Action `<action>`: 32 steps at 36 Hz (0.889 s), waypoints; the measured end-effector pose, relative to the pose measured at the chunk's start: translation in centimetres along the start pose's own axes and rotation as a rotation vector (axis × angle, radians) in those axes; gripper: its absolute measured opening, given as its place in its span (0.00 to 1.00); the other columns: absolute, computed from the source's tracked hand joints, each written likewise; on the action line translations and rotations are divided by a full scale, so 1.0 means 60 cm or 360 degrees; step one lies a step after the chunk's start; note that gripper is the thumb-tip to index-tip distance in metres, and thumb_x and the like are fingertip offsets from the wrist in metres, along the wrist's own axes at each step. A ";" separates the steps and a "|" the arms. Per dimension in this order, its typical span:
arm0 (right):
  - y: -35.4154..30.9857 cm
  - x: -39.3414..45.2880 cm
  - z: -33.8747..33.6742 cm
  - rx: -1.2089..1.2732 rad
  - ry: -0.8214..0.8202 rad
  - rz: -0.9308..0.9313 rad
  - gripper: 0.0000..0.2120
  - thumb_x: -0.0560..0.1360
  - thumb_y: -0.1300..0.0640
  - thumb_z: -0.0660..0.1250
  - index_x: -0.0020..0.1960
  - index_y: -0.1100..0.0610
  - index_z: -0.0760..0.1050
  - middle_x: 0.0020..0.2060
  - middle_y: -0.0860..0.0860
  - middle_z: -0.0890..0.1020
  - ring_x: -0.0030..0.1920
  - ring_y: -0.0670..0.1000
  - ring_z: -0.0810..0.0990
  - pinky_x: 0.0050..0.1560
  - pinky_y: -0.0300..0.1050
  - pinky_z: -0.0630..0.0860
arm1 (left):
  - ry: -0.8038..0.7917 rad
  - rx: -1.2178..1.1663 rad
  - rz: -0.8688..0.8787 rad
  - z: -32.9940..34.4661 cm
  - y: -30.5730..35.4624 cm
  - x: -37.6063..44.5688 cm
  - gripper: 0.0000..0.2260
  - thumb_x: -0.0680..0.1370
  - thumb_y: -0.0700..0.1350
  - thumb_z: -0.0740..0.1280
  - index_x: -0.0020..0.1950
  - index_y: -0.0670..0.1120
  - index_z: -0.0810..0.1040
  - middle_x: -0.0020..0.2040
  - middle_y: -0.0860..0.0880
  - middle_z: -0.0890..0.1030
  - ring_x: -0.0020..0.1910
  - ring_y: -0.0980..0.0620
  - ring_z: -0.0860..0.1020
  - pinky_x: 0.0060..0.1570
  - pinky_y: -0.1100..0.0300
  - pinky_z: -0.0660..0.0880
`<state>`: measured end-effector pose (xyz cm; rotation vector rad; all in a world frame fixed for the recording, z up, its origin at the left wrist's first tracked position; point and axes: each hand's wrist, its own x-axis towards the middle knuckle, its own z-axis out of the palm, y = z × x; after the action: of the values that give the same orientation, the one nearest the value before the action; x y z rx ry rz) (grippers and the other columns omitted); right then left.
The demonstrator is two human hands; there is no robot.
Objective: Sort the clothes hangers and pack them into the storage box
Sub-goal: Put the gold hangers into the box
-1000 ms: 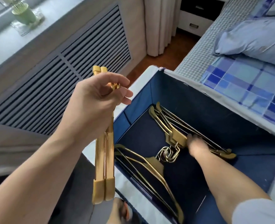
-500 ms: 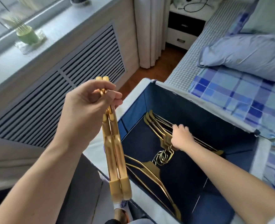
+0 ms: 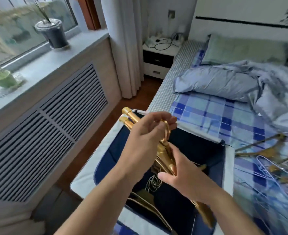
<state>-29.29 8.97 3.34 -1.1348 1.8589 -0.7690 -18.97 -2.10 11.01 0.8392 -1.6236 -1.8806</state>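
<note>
Above the open storage box (image 3: 82,182), my left hand (image 3: 145,141) grips a bundle of gold hangers (image 3: 166,155) near the hooks. The bundle's capped ends point up and to the left. Just below it, my right hand (image 3: 184,173) pinches the same bundle between thumb and fingers. More gold hangers (image 3: 145,200) lie on the box's navy floor with their hooks (image 3: 154,181) in the middle, partly hidden by my arms. A few loose gold hangers (image 3: 261,151) and pale wire hangers (image 3: 268,170) lie on the checked bed sheet to the right.
The box stands on the floor between the bed (image 3: 207,112) and a slatted radiator cover (image 3: 55,119). Plant pots (image 3: 52,33) stand on the window sill. A nightstand (image 3: 158,60), a curtain (image 3: 126,48), a pillow and a crumpled quilt (image 3: 233,82) lie beyond.
My right hand left the hangers in the box and rose to take hold of the bundle. My left hand swung that bundle over the box. The view tilted up.
</note>
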 end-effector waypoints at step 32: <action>0.102 0.111 0.088 -0.0366 0.0156 -0.0308 0.20 0.76 0.51 0.70 0.62 0.42 0.63 0.48 0.42 0.78 0.46 0.46 0.80 0.47 0.49 0.79 | -0.0094 0.1657 -0.0174 -0.138 -0.034 0.094 0.17 0.83 0.42 0.61 0.72 0.51 0.71 0.58 0.46 0.79 0.52 0.48 0.77 0.54 0.53 0.74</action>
<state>-29.04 4.96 -6.33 -1.4629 1.9769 -0.7429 -16.68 -11.45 7.52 1.2666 -2.6555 -1.0104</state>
